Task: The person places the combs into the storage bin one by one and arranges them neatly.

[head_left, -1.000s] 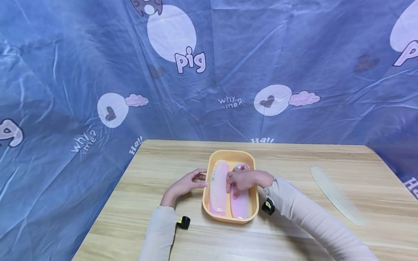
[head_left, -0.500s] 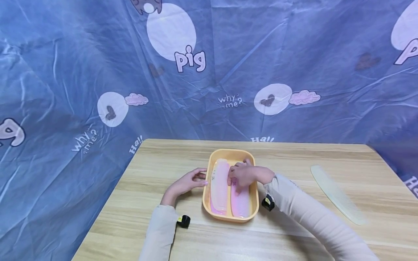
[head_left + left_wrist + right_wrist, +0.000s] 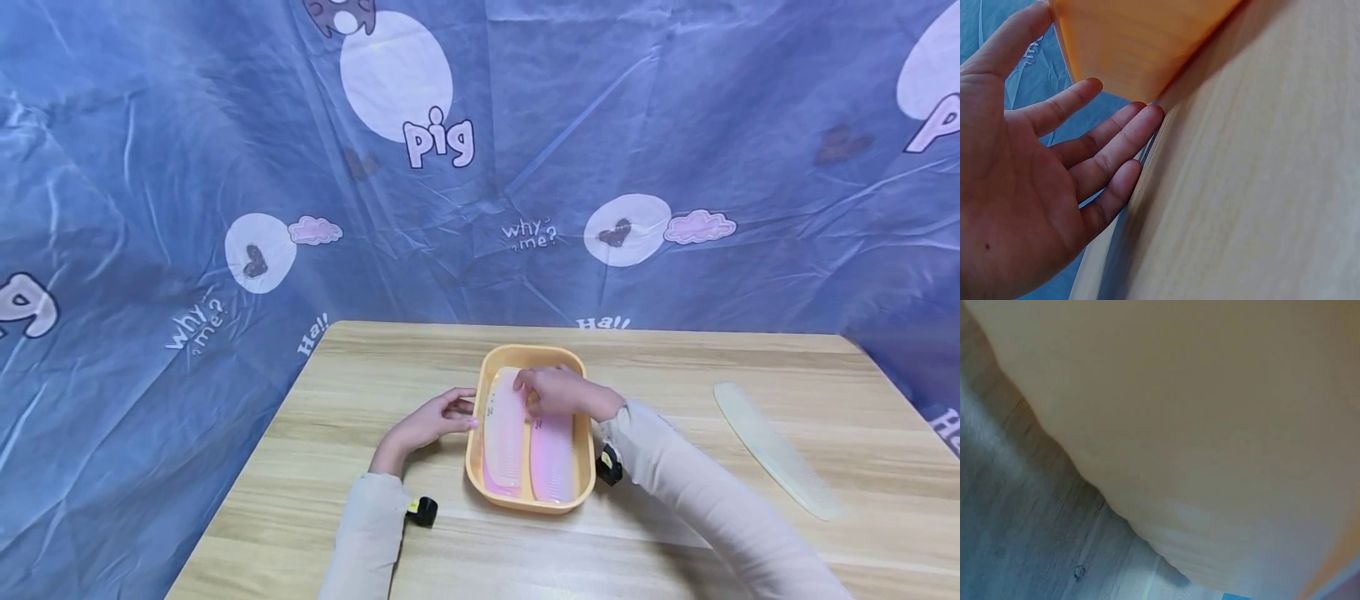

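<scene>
A yellow plastic tray (image 3: pixel 530 505) stands on the table with combs lying lengthwise inside. On its left side a pale comb (image 3: pixel 504 450) lies over a pink one, whose edge shows below. Beside it, on the right, is a pink comb (image 3: pixel 552 467), its far end hidden under my right hand (image 3: pixel 557 392). That hand is over the tray's far half, index fingertip at the pale comb's edge and thumb apart from it. My left hand (image 3: pixel 429 419) touches the tray's left wall with spread, nearly straight fingers; the left wrist view shows its palm (image 3: pixel 1016 206) facing the wall.
A pale green comb (image 3: pixel 776 450) lies alone on the wooden table (image 3: pixel 480 554), right of the tray. A blue printed cloth (image 3: pixel 540 167) hangs behind the table. In the right wrist view a sleeve (image 3: pixel 1197 425) fills most of the picture.
My right hand has shifted from over the pink comb toward the pale comb's far end, uncovering more of the pink comb. The left hand and the tray have stayed in place.
</scene>
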`<move>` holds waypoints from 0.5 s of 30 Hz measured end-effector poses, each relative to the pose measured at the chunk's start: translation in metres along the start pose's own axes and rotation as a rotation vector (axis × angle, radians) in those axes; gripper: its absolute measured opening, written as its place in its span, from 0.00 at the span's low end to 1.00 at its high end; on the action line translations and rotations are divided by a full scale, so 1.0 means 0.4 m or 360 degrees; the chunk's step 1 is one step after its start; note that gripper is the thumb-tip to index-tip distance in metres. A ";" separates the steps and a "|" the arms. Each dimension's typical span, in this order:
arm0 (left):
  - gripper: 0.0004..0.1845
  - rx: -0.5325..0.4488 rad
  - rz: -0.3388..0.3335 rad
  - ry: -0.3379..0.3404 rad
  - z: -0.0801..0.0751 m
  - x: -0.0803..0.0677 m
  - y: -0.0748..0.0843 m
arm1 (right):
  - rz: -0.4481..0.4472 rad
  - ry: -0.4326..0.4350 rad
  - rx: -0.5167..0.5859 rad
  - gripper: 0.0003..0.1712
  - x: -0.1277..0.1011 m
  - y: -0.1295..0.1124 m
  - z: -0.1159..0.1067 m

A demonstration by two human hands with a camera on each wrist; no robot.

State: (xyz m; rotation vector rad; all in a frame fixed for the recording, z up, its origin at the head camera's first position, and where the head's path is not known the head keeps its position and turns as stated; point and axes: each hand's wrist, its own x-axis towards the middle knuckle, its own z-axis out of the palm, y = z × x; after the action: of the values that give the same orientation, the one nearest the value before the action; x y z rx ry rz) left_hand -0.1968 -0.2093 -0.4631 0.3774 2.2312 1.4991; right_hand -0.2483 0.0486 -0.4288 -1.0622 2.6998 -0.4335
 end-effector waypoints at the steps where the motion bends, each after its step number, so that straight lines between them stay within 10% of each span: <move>1: 0.35 0.0000 0.0002 -0.0001 0.000 0.001 -0.001 | 0.0005 0.0002 -0.0007 0.23 0.003 0.002 0.002; 15: 0.35 -0.0009 0.0005 -0.0012 0.000 0.006 -0.007 | 0.0027 0.0068 -0.0161 0.24 0.029 0.012 0.029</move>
State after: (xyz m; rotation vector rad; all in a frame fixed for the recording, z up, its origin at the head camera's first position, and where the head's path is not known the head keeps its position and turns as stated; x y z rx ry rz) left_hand -0.1987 -0.2094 -0.4661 0.3844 2.2208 1.5029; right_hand -0.2563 0.0416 -0.4422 -1.0670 2.7927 -0.3229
